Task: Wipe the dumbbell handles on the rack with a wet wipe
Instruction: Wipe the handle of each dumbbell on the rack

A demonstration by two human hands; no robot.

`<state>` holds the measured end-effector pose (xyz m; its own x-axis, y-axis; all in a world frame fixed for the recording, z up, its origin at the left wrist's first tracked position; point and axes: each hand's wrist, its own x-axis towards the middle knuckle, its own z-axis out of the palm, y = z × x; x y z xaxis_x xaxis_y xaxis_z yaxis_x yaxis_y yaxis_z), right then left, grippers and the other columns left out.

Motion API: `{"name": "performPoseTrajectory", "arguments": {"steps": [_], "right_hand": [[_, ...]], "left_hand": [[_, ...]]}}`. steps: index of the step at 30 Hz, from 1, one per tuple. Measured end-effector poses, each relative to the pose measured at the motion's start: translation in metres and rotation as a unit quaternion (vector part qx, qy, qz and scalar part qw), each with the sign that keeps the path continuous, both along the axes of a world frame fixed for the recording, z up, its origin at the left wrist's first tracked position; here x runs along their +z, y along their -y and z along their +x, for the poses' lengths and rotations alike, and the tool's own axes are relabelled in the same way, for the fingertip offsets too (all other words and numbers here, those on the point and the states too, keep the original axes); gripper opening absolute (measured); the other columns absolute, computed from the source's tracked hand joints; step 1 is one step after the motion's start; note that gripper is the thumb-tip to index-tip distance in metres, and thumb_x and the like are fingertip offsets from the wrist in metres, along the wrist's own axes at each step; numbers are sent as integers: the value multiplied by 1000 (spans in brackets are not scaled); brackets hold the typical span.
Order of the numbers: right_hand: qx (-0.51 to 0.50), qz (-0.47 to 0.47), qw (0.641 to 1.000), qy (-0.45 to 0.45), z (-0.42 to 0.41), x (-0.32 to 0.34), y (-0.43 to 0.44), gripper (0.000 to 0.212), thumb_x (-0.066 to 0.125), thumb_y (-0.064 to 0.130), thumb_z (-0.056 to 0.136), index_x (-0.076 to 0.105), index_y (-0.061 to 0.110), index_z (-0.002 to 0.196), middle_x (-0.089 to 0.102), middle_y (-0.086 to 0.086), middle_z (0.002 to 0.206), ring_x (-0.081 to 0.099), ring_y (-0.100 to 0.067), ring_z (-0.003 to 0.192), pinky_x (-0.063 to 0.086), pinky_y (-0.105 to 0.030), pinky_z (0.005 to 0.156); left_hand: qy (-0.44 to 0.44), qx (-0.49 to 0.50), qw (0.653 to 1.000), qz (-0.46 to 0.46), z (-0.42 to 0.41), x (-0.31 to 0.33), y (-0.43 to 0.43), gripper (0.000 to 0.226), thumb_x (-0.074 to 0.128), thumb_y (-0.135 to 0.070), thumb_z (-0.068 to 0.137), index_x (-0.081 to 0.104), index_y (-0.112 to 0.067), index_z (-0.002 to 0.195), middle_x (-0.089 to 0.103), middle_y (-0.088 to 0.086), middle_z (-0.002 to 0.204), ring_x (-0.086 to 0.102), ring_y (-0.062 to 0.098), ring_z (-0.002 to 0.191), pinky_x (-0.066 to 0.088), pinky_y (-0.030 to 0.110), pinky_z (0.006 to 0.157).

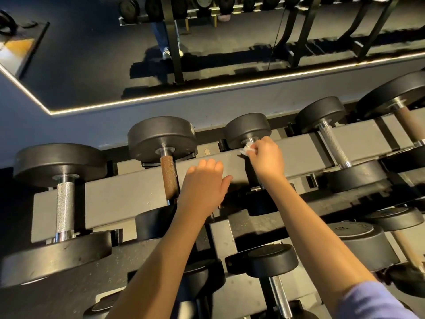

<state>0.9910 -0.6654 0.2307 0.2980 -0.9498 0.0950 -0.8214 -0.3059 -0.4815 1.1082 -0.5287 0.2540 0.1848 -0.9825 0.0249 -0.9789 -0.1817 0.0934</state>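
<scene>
Black dumbbells lie across the grey rack [128, 192] on its top tier. My right hand [266, 157] is closed on a crumpled white wet wipe [247, 148], pressed against the far end of the handle of the middle dumbbell [247, 128], close to its far weight. My arm hides most of that handle. My left hand [204, 185] rests flat, fingers apart, on the rack's beam just right of the rusty-handled dumbbell [169, 176]. It holds nothing.
To the left lies a big dumbbell with a knurled silver handle [65, 208]. To the right lie a silver-handled dumbbell [333, 143] and a brown-handled one [409, 125]. A lower tier holds more dumbbells [273, 263]. A mirror [207, 54] with a lit edge hangs behind the rack.
</scene>
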Motion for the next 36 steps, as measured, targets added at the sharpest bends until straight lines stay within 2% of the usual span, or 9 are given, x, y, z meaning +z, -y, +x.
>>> {"name": "performPoseTrajectory", "arguments": {"steps": [6, 11, 13, 18, 21, 26, 29, 32, 36], "right_hand": [[-10, 123, 982, -140, -22, 7, -20, 24, 56, 16, 94, 56, -1, 111, 58, -14, 107, 60, -30, 99, 51, -38, 84], [-19, 58, 998, 24, -18, 9, -10, 16, 54, 10, 91, 66, 0, 94, 55, -15, 108, 58, -30, 90, 50, -42, 83], [-24, 57, 998, 25, -18, 9, -8, 13, 56, 11, 90, 65, 2, 91, 58, -14, 105, 58, -29, 88, 50, -41, 80], [-2, 132, 982, -132, -35, 11, -21, 16, 59, 21, 88, 66, 8, 92, 64, -8, 86, 62, -24, 80, 55, -38, 75], [13, 172, 959, -223, -38, 18, -23, 27, 71, 31, 81, 62, 9, 95, 64, -8, 92, 63, -26, 86, 55, -38, 77], [3, 53, 999, -1, -24, 14, -5, 14, 57, 14, 90, 66, 3, 91, 61, -11, 95, 60, -26, 84, 52, -42, 79], [-29, 25, 995, 87, -17, 7, 2, 14, 56, 13, 91, 65, 2, 88, 60, -10, 91, 59, -26, 82, 49, -36, 72], [-44, 79, 994, 64, -25, 3, 1, 14, 59, 18, 89, 68, 7, 88, 66, -8, 86, 62, -26, 81, 52, -39, 73], [-9, 152, 986, -66, -39, 13, -4, 11, 65, 17, 85, 69, 9, 90, 67, -10, 86, 63, -26, 82, 55, -43, 79]], "left_hand": [[11, 1, 1000, 6, 1, 1, 0, 45, 28, -46, 100, 50, -18, 126, 55, -1, 116, 50, 15, 108, 39, 28, 87], [14, 3, 1000, 8, 0, 1, 0, 44, 27, -46, 100, 51, -18, 124, 54, -1, 115, 50, 15, 107, 39, 28, 86], [11, 3, 1000, 9, 0, 0, 0, 43, 28, -46, 100, 50, -18, 124, 54, -1, 116, 49, 15, 107, 39, 29, 87], [13, 7, 1000, 11, -1, 0, 0, 44, 27, -46, 100, 50, -19, 126, 54, -2, 117, 49, 14, 109, 39, 27, 88], [18, 9, 1000, 9, -1, 1, -1, 45, 26, -46, 100, 52, -19, 124, 55, -2, 116, 50, 14, 108, 41, 27, 87], [9, 11, 1000, 10, -1, 3, 0, 44, 28, -45, 100, 52, -17, 125, 55, -1, 117, 50, 16, 108, 40, 29, 87], [4, 8, 1000, 11, -1, 3, 1, 43, 29, -46, 100, 52, -17, 123, 55, -1, 114, 50, 16, 106, 39, 29, 86], [7, 5, 1000, 10, -1, 3, 0, 41, 27, -46, 100, 51, -19, 118, 52, -2, 108, 49, 13, 101, 37, 27, 83], [5, 6, 1000, 14, -1, 3, 1, 42, 24, -47, 99, 49, -20, 118, 51, -2, 109, 48, 14, 103, 38, 28, 86]]}}
